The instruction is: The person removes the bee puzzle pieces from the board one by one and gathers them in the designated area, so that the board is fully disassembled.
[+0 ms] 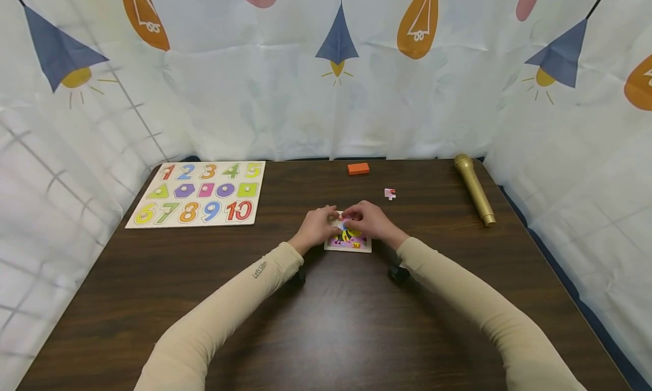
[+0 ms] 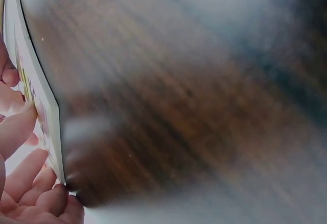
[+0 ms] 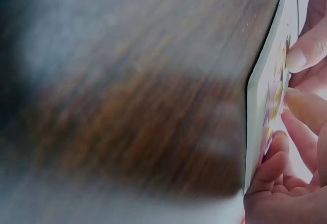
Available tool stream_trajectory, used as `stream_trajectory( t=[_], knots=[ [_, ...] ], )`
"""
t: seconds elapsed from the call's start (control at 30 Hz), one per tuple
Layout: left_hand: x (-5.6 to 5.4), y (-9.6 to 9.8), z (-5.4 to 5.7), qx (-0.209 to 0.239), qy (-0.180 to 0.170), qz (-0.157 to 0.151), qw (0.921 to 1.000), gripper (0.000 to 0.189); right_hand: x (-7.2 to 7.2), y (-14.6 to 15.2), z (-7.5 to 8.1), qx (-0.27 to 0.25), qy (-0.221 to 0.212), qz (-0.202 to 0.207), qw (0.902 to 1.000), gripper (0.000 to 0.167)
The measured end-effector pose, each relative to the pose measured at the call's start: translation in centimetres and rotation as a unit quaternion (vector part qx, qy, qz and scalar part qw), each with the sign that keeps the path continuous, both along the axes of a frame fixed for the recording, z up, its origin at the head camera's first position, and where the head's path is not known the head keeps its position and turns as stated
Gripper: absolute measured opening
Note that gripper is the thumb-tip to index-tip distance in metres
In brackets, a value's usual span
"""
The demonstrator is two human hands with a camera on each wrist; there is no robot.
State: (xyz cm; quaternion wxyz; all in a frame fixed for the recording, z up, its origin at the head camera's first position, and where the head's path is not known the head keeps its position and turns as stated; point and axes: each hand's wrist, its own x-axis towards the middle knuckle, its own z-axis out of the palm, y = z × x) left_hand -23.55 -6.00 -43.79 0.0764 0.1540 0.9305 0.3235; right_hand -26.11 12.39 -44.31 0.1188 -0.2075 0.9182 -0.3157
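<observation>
A small square jigsaw puzzle (image 1: 351,247) with a yellow bee on a pink ground lies flat on the table, a pale border round it. My left hand (image 1: 317,226) holds its left side; in the left wrist view the thumb (image 2: 23,124) touches the picture and the curled fingers (image 2: 51,198) reach the border. From the other side, my right hand (image 1: 374,221) grips the puzzle, its thumb (image 3: 302,104) on the picture and curled fingers (image 3: 268,170) at the edge. Both hands cover the upper part, and whether a separate piece is between the fingertips is hidden.
One loose pink puzzle piece (image 1: 390,194) lies beyond the right hand, near an orange block (image 1: 358,168). At the left back is a number-and-shape board (image 1: 196,198); at the right lies a gold microphone (image 1: 475,190). A printed curtain (image 1: 285,102) hangs behind the brown table (image 1: 336,334).
</observation>
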Motion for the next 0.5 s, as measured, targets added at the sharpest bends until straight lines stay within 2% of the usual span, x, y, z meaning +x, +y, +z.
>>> stream_trajectory(
  t=[0.2,0.5],
  knots=[
    [-0.13,-0.06,0.31,-0.015,0.0,-0.007,0.9999,0.041,0.12,-0.29,-0.06,-0.001,0.001,0.0,1.0,0.028],
    [-0.34,-0.5,0.01,-0.014,0.01,-0.021,0.9996,0.044,0.21,-0.49,0.03,0.008,0.005,0.009,0.9999,0.026]
  ],
)
